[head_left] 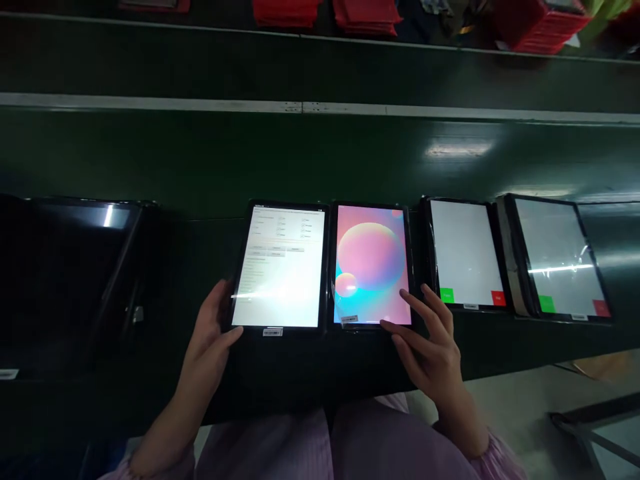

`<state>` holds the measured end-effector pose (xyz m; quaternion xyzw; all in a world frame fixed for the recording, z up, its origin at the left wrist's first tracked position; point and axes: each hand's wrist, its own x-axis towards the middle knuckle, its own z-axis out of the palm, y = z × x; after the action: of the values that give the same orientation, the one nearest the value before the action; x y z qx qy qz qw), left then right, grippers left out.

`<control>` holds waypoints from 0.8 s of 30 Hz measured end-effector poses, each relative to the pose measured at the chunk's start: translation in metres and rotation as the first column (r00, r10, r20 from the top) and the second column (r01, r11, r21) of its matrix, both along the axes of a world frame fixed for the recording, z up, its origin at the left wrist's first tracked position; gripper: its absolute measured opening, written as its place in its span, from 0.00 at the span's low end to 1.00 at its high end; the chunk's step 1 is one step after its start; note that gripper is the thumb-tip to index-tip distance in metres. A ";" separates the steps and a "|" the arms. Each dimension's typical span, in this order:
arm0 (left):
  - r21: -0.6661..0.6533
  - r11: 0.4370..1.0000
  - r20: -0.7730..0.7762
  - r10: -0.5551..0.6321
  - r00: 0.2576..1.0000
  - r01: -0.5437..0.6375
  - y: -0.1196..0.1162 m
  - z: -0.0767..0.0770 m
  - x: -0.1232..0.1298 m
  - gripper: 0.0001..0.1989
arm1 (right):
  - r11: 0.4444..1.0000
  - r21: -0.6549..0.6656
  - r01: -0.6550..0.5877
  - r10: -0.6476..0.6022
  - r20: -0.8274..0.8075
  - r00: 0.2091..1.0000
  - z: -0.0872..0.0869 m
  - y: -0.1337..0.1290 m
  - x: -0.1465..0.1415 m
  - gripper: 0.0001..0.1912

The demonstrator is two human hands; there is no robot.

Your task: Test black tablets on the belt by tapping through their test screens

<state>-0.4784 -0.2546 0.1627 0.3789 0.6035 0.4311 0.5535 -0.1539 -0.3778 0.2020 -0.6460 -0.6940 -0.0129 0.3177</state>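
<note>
A tablet with a white page of text and buttons [280, 267] lies in front of me, a small label at its lower edge. My left hand [210, 337] grips its lower left corner, thumb on the front edge. Just right of it lies a tablet with a pink and blue bubble picture [373, 260], a label sticker near its lower left corner. My right hand [433, 337] is over its lower right corner with the fingers apart; fingertips touch or hover at the screen, and nothing is held.
Two tablets with white screens and green and red squares, one [467, 250] beside my right hand and one [557, 257] on a stack farther right. Dark tablets [65, 267] lie at the left. Red pouches [365, 15] sit on the shelf beyond the bench's pale rail [200, 103].
</note>
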 end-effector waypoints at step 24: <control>0.063 0.954 -0.317 -0.259 0.912 0.293 0.011 -0.008 -0.011 0.54 | 0.986 -0.005 0.168 -0.168 0.024 0.986 -0.008 0.008 0.001 0.20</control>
<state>-0.4897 -0.2433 0.1552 0.5519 0.5977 0.3170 0.4875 -0.1530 -0.3699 0.1939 -0.7032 -0.6407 -0.0445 0.3050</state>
